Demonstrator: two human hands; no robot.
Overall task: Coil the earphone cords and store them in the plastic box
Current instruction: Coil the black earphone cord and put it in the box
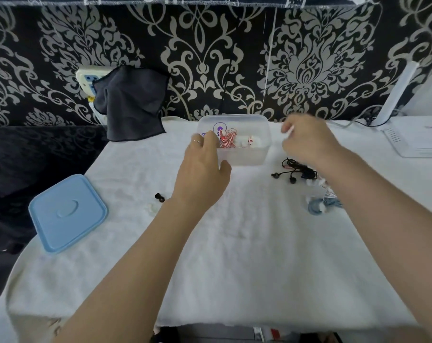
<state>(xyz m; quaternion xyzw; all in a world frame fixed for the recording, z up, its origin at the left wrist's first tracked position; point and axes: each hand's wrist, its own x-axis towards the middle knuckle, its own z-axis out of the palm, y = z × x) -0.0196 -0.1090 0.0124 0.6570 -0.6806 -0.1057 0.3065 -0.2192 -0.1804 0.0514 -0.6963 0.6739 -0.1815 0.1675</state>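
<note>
The clear plastic box (pixel 244 154) sits at upper centre of the white-covered counter (pixel 234 256), with red and purple cords (pixel 226 138) coiled inside. The left hand (pixel 202 174) grips its left wall. The right hand (pixel 306 142), blurred, pinches something white in its fingers (pixel 288 132). Black earphones (pixel 296 170) lie below it. A blue lid (pixel 67 212) rests at left.

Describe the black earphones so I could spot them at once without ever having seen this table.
Start at the clear plastic box at the far middle of the white-covered table. Just right of it and a little nearer, below the right hand, lies the tangle of black earphones. They are the only black cord there; the bundle nearer still is blue and white.
</note>
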